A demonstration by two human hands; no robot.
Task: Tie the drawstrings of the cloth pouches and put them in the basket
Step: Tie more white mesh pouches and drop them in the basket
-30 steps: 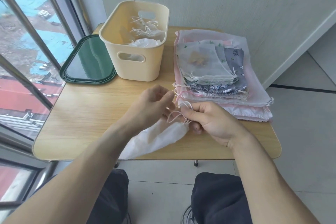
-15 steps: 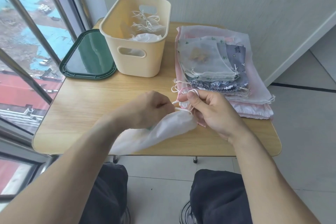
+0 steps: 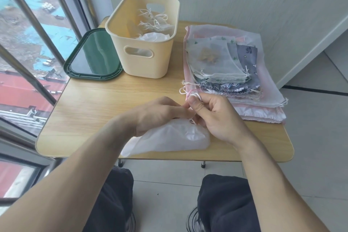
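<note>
wooden table [image 3: 90, 111] bears cream basket [image 3: 148, 62], green lid [image 3: 94, 56], pouch stack [image 3: 235, 73], white pouch [image 3: 175, 137].

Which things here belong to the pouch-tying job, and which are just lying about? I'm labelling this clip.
Job:
white pouch on the table
its drawstring, held by left hand and right hand
stack of untied pouches
cream basket, pouches already inside

Lying about:
green lid
</note>
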